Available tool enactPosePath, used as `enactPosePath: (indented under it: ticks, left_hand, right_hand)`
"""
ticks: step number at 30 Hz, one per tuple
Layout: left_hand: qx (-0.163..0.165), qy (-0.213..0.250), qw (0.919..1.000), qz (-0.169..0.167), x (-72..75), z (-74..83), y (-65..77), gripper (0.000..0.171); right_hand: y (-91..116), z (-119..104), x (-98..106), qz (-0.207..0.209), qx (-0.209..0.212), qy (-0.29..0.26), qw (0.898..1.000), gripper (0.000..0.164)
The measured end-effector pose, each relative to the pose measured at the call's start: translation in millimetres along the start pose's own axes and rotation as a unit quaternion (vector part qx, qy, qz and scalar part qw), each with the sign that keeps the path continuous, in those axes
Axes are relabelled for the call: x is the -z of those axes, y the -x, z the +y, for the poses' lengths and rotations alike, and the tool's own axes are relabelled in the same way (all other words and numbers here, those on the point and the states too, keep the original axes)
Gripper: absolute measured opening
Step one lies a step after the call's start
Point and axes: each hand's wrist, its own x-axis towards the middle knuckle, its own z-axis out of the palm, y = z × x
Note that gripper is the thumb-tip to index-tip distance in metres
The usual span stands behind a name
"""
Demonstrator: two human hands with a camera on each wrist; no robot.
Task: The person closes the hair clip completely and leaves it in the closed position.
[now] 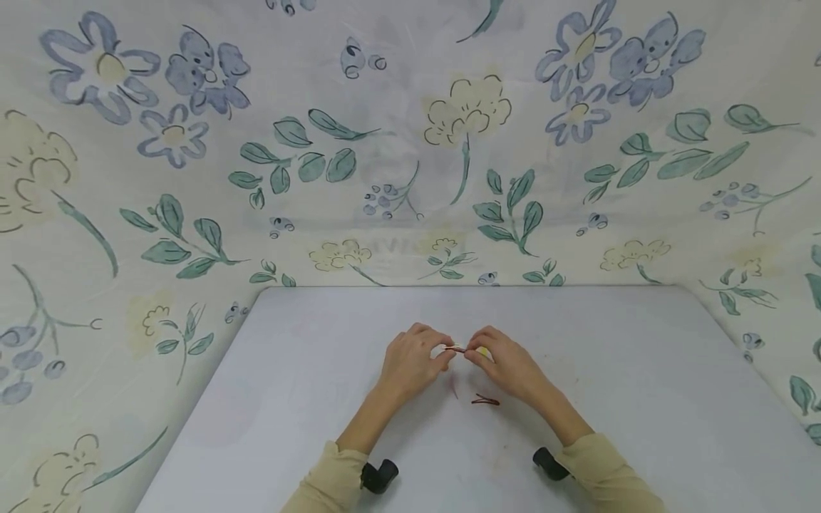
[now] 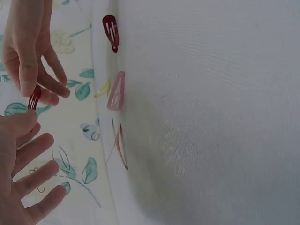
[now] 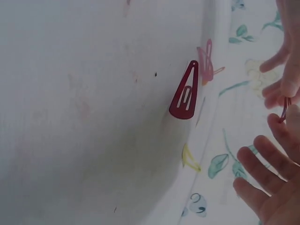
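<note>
Over the middle of the white table, my left hand [image 1: 413, 360] and right hand [image 1: 507, 367] pinch opposite ends of a dark red snap hair clip [image 2: 34, 97] between thumb and fingertips. The other fingers of each hand stand spread in the wrist views. A second dark red hair clip [image 1: 485, 400] lies on the table nearer the body, below the right hand. Beside it to the left is a pink hair clip [image 2: 117, 91]. A yellow hair clip [image 3: 189, 158] lies by the right hand, partly covered in the head view. A thin brownish clip [image 2: 121, 147] shows in the left wrist view.
The white table [image 1: 308, 342] meets a floral cloth [image 1: 410, 235] at its back and sides. Black devices sit at the left wrist [image 1: 380, 476] and the right wrist [image 1: 550, 464], near the cuffs of light yellow sleeves [image 1: 333, 481].
</note>
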Motion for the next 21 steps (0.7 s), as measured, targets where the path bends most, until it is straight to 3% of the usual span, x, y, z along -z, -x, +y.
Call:
enactPosePath:
  ticks: [8, 15, 21]
  left_hand:
    - [0.008, -0.022, 0.9987, -0.045, 0.3, -3.5, -7.9, 0.012]
    - [0.002, -0.044, 0.9980, -0.046, -1.6, -6.4, -14.2, 0.014]
    - [0.025, -0.043, 0.9967, -0.064, -5.1, -9.1, -17.5, 0.014]
  right_hand:
    - [-6, 1, 3, -0.012, 0.011, 0.031, 0.999, 0.012]
    - [-15, 4, 2, -0.029, 0.002, 0.049, 0.998, 0.013]
    - [-22, 4, 2, -0.049, -0.014, 0.068, 0.996, 0.016]
